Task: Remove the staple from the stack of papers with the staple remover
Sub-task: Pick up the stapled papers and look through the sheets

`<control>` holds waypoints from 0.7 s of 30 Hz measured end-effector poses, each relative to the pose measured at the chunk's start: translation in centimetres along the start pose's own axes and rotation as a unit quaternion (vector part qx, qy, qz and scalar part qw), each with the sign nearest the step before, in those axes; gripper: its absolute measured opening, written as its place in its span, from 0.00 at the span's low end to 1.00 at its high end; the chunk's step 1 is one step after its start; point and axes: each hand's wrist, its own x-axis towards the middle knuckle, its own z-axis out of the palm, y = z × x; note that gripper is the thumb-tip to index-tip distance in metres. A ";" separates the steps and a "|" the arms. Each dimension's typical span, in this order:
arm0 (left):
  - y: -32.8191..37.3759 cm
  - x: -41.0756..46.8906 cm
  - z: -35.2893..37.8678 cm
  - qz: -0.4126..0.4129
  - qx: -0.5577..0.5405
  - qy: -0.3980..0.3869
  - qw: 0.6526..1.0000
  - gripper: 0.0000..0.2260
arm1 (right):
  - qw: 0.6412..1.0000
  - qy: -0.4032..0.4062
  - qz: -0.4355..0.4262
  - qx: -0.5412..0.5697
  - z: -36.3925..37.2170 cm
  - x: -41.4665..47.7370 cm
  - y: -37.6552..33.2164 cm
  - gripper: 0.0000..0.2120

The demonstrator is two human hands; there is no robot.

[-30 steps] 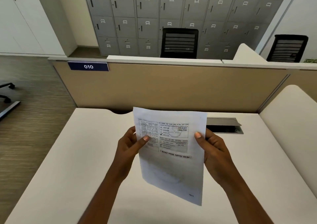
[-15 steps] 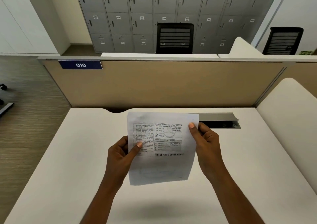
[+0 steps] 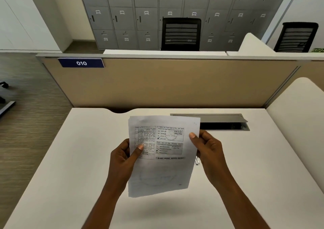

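Lowered since a second ago, the stack of white printed papers (image 3: 163,172) now hangs nearer the white desk (image 3: 70,158), above its middle, and looks smaller. Left hand (image 3: 122,156) and right hand (image 3: 208,149) each pinch a side edge, thumb on top. No staple shows; a small shiny object (image 3: 197,160) beside the right edge, by the right palm, may be the staple remover — too blurred to tell. Prying in mid-air could tear a corner, since nothing backs the sheets. Legible: "MAKE SOME NOTES HERE", "Only PYQs", a ticked "2011-12" — and "010" on the blue partition plate (image 3: 81,63).
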 end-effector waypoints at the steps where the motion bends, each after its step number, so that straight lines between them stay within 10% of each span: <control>1: -0.2 0.2 -0.1 -0.001 0.004 0.005 1.000 0.09 | 1.000 -0.007 0.012 -0.013 -0.2 -0.1 0.7 0.09; 21: -8.8 5.3 -1.6 -0.108 0.249 -0.025 0.962 0.15 | 0.976 0.125 0.180 0.016 -1.6 2.4 12.4 0.05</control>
